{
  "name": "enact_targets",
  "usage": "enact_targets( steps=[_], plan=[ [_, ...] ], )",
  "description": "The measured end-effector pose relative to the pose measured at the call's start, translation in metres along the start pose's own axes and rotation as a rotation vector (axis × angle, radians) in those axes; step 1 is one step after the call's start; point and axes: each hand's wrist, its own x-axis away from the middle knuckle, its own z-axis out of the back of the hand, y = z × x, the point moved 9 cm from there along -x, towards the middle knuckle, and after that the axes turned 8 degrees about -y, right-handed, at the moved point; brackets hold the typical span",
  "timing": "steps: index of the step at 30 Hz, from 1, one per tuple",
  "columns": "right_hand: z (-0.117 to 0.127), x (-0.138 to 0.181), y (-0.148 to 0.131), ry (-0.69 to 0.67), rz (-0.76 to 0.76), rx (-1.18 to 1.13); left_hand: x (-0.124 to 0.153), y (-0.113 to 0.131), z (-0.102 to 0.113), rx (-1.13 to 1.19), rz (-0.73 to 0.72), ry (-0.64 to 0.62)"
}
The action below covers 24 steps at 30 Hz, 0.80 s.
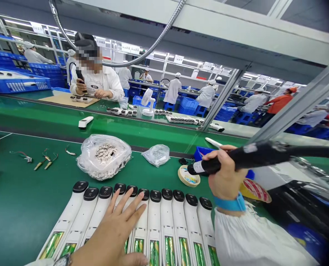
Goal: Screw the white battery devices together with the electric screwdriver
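A green work table (20, 207) is filling the lower half of the view, and beyond it a green belt (70, 123) is running across, carrying a single white device (85, 122). Across the belt a co-worker (98, 79) in white is sitting at a cardboard sheet (64, 99), gripping a dark tool in one hand.

On the near table a row of white handheld devices (164, 225) is lying side by side, dark heads pointing away and open battery bays with green cells facing up near the bottom edge. The person's left hand (116, 231) is resting flat on the middle of this row, fingers spread wide and holding nothing, palm pressing on the white bodies.

The right hand (225, 173) is hanging above the right end of the row, closed tight around a black power screwdriver (250, 157) whose body is running off to the right and whose tip end is pointing left. A blue wrist strap (231, 204) is circling that wrist above a white sleeve.

Behind the row, a large clear bag of small parts (103, 156) is sitting well to the left of the screwdriver, with a smaller bag of screws (156, 154) beside it. A roll of tape (188, 176) is lying just under the screwdriver's tip. A blue tray (202, 151) is standing behind the right hand. Small wire pieces (44, 160) are scattered far left.
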Motion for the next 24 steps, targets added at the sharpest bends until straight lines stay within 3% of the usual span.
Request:
enact_targets(
  steps=[5, 11, 14, 17, 19, 24],
  plan=[
    [0.02, -0.012, 0.059, 0.074, -0.027, 0.065, -0.003, -0.002, -0.003, -0.026, -0.015, -0.007],
    [0.024, -0.012, 0.081, 0.113, -0.075, 0.048, -0.009, -0.005, -0.011, -0.036, -0.067, -0.007],
    [0.022, -0.013, 0.072, 0.114, -0.083, 0.023, -0.011, -0.005, -0.008, -0.032, 0.021, -0.095],
    [0.018, -0.005, 0.044, 0.105, -0.091, -0.037, -0.007, -0.001, 0.0, -0.006, 0.085, -0.125],
    [0.01, 0.007, 0.02, 0.079, -0.13, -0.099, -0.004, 0.001, 0.006, 0.035, 0.084, -0.063],
    [-0.028, 0.051, -0.022, -0.047, -0.356, -0.312, 0.003, -0.007, 0.024, 0.134, 0.135, 0.23]
  ],
)
